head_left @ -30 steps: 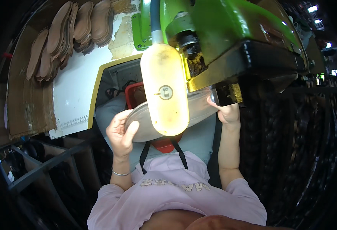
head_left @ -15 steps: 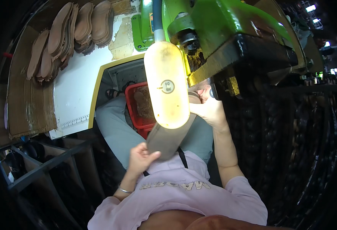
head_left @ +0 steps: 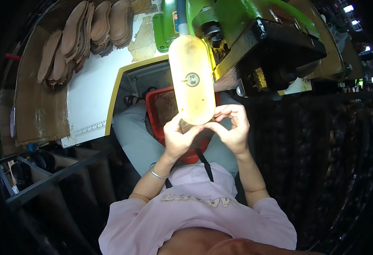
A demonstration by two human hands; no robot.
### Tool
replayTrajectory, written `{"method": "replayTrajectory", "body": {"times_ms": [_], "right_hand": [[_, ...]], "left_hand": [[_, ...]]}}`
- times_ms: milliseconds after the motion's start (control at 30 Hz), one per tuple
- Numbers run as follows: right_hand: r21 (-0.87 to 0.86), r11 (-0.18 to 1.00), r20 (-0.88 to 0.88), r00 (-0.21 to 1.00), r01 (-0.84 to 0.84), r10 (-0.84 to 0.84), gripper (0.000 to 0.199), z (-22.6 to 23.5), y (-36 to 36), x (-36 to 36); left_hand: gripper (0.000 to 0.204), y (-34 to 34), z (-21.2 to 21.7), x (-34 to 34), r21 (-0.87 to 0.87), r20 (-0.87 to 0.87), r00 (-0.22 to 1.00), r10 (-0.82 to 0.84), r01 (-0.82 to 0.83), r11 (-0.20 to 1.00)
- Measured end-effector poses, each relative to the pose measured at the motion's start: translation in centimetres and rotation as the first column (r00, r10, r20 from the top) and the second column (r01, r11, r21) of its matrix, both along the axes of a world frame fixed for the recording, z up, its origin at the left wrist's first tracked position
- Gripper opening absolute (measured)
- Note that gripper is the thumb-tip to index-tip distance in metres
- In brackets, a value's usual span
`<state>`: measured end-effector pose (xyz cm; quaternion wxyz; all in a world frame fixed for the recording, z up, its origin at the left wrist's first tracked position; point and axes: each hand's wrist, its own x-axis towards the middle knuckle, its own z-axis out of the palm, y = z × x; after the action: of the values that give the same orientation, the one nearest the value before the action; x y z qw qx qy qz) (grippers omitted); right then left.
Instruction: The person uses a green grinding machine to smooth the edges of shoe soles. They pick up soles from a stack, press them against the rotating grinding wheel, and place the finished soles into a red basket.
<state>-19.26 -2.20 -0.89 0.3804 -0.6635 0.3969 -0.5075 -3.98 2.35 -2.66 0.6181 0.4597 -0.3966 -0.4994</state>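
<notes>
Under the lower end of a lit oval lamp (head_left: 191, 95), my two hands come close together, thumbs nearly meeting. My left hand (head_left: 176, 139) and my right hand (head_left: 235, 129) are both closed on the near end of a grey-brown shoe sole (head_left: 185, 126). Only a small bit of that sole shows between the thumbs; the lamp covers the rest. Beyond my right hand is a green machine (head_left: 254, 21) with a dark lower housing and a rough brown roller (head_left: 227, 81).
Stacks of brown soles (head_left: 74, 36) lie in a cardboard box (head_left: 42, 114) on the white bench (head_left: 86, 91) at the left. A red basket (head_left: 156, 112) stands between my legs. A dark metal rack (head_left: 46, 182) is at the lower left.
The sole, slanting across my lap before, is now mostly behind the lamp. My left hand has moved up and right to its near end; my right hand has drawn back from the machine.
</notes>
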Motion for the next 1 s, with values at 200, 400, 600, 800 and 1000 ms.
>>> {"method": "replayTrajectory", "body": {"times_ms": [200, 400, 600, 800, 1000], "right_hand": [[0.402, 0.901, -0.163, 0.955, -0.164, 0.247, 0.044, -5.1, 2.2, -4.5], [0.815, 0.467, 0.351, 0.933, -0.344, 0.076, 0.031, -10.6, 8.7, -6.6], [0.790, 0.537, 0.339, 0.940, -0.296, 0.019, 0.022, -7.0, 10.6, -10.2], [0.642, 0.761, 0.304, 0.941, -0.090, -0.146, 0.021, -1.6, 6.2, -12.9], [0.170, 0.973, 0.099, 0.980, 0.156, -0.174, 0.023, 0.5, 0.0, -8.8]], "left_hand": [[0.030, -1.0, 0.2, -0.2, -0.004, 0.111, 0.989, -0.103, 0.104, 0.995], [0.020, -4.4, 0.7, -2.2, 0.035, 0.282, 0.956, -0.084, 0.077, 0.996], [0.015, -3.7, 0.4, -1.8, -0.022, 0.197, 0.980, 0.028, -0.024, 0.999], [0.023, -2.3, 0.2, 0.0, -0.016, -0.037, 0.993, 0.108, -0.108, 0.994], [0.046, -1.0, 0.7, 5.3, -0.025, -0.091, 0.995, 0.037, -0.039, 0.999]]}}
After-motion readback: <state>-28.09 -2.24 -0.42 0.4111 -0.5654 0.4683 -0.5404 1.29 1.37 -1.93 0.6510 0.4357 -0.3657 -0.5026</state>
